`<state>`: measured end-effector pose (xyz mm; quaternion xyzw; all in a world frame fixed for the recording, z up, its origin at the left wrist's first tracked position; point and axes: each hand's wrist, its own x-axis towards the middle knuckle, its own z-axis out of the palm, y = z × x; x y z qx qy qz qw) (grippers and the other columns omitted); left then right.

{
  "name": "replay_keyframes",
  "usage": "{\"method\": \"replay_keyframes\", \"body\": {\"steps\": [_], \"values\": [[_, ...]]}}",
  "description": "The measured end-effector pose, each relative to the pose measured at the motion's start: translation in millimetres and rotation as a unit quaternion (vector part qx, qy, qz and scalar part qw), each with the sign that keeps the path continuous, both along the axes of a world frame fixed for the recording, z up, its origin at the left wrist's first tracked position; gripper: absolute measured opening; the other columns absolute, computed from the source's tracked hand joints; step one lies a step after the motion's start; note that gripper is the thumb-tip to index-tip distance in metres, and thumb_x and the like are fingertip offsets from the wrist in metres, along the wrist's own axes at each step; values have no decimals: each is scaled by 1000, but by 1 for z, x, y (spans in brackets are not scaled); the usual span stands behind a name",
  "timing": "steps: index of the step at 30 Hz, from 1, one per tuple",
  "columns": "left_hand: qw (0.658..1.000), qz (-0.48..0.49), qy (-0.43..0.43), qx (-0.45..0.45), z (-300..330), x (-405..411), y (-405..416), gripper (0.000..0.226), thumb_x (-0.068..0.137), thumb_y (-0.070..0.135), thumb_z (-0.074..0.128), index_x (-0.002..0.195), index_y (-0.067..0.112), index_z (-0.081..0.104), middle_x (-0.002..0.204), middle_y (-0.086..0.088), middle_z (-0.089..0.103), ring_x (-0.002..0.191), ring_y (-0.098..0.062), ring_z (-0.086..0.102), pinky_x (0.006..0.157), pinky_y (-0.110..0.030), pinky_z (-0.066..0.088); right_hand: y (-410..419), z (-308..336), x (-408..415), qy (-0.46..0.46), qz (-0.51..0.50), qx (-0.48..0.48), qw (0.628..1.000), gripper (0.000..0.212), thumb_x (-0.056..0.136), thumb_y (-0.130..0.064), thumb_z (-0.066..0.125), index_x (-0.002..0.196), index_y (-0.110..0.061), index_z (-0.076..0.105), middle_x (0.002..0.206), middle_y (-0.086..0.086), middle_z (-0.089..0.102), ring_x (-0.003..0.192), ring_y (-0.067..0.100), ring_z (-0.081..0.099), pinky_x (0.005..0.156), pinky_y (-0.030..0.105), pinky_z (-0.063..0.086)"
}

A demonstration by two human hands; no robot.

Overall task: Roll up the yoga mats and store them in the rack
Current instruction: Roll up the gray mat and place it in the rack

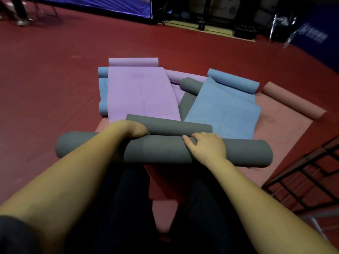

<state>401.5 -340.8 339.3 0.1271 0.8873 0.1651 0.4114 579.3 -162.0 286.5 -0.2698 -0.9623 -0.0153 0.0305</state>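
Note:
A rolled grey yoga mat (161,152) lies crosswise in front of me. My left hand (135,130) curls over its far side, fingers hidden behind the roll. My right hand (205,143) grips the top of the same roll, fingers bent round it. A second grey roll (174,126) lies just behind. Beyond them a purple mat (139,94) and a blue mat (223,105) lie partly unrolled over a pink mat (286,129). The black metal rack (308,178) stands at the lower right.
Another small grey roll (190,86) sits among the pile, with blue rolls (103,88) at its left. Red floor (55,79) surrounds the pile. Dark equipment (244,32) and a blue curtain (110,4) line the far wall. A person's legs (21,11) stand far left.

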Motion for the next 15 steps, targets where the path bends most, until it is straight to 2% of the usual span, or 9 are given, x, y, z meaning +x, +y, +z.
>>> {"method": "replay_keyframes", "body": {"steps": [2,3,4,7,9,12,15], "values": [[994,-43,102,-18,0,1,1,47,97,44,55,125,7,61,137,-8,56,126,-31,53,108,-37,39,2,2,-7,-5,2,-1,1000,62,94,-65,25,96,-24,72,98,1,70,96,26,61,79,36,38],[984,-74,159,-27,-5,0,2,53,100,49,46,133,9,58,146,-11,49,132,-30,47,109,-35,36,4,2,-10,-5,3,-8,1000,62,94,-64,25,92,-23,72,97,1,70,95,27,61,76,36,37],[974,-91,207,-26,-11,-3,1,56,102,52,38,135,11,57,147,-12,49,132,-31,47,106,-36,36,5,3,-13,-6,4,-19,1000,61,95,-62,26,89,-22,71,95,2,70,94,27,61,73,35,36],[938,-97,332,15,-24,-3,-7,50,103,44,30,116,14,68,124,-16,64,110,-34,57,81,-35,37,8,4,-19,-20,3,-42,999,61,96,-61,25,87,-20,69,95,3,70,94,27,62,74,35,39],[914,-84,395,43,-31,2,-12,47,103,41,32,105,15,71,112,-16,68,101,-35,59,75,-36,36,10,4,-22,-32,-5,-61,998,63,96,-62,23,89,-20,70,96,4,70,95,27,62,76,34,42],[889,-104,442,56,-43,18,-23,52,101,49,31,92,14,70,101,-11,70,96,-34,62,77,-39,41,16,7,-30,-65,-14,-93,993,69,96,-63,20,102,-19,72,109,7,69,103,28,61,79,35,45],[880,-148,451,9,-50,30,-34,72,91,64,12,91,21,70,94,-3,71,94,-28,63,86,-40,39,20,12,-37,-95,-13,-114,989,71,96,-62,19,117,-17,70,123,10,64,113,30,57,86,37,45]]}}
